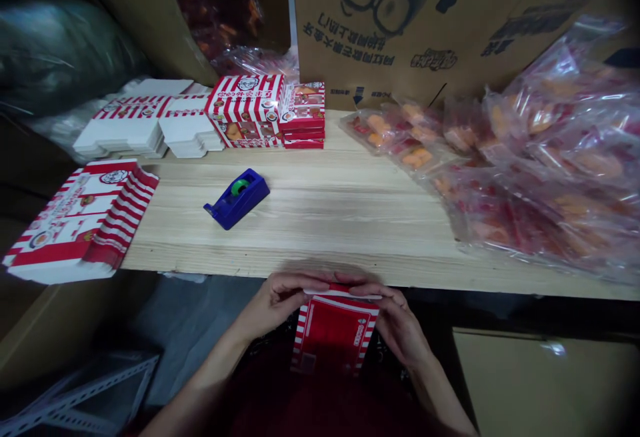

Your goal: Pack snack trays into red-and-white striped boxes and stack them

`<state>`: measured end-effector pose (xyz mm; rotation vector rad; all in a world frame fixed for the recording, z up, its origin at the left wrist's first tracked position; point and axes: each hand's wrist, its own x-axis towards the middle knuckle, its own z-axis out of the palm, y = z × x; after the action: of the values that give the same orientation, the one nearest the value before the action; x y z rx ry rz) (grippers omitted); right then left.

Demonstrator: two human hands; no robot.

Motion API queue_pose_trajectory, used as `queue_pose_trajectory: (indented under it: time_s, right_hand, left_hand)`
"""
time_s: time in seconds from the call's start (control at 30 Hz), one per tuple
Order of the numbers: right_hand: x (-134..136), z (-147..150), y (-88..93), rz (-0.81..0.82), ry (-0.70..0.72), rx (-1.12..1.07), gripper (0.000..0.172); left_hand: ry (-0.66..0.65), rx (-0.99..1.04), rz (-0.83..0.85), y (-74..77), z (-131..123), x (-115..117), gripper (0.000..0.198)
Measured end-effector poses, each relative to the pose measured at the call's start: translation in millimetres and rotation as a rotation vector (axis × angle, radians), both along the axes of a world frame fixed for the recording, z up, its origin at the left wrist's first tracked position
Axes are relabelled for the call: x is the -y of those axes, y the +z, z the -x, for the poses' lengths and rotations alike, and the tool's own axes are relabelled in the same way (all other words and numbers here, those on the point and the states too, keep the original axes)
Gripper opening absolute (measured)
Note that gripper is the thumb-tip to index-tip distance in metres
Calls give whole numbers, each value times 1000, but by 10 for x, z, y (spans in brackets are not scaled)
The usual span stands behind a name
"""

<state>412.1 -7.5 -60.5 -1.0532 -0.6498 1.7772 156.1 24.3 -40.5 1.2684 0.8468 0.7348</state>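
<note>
Both my hands hold a small red-and-white striped carton box (334, 333) just below the near edge of the wooden table (325, 223). My left hand (277, 303) grips its left top corner with fingers curled over the flap. My right hand (400, 323) wraps the right side, fingers pressed on the top flap. The box stands upright with its red face toward me.
A blue tape dispenser (237, 197) lies left of centre on the table. Flat striped cartons (80, 220) are stacked at the left edge and more flat cartons (135, 127) at the back left. Assembled boxes (267, 111) stand at the back. Clear bags of toys (530, 170) pile up on the right. Large cardboard boxes (425, 17) stand behind.
</note>
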Motion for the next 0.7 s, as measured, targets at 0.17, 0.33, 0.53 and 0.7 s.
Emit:
queue_pose_trajectory:
  time_s: [0.17,0.33,0.53,0.7]
  right_hand:
    - [3,-104,-2,-216,124,185,26]
    - [-121,-162,110,-376,201,415,18]
    - [-330,-151,184,-373,309,462,13]
    - [-462,-65,192,-374,398,444,27]
  left_hand:
    - [23,-74,-73,-25,19,-28,26]
    - [-27,-126,-83,53,-1,-115,22]
    - [-75,-265,-141,211,-98,-270,27]
    - [-69,-295,-181,181,-110,-353,27]
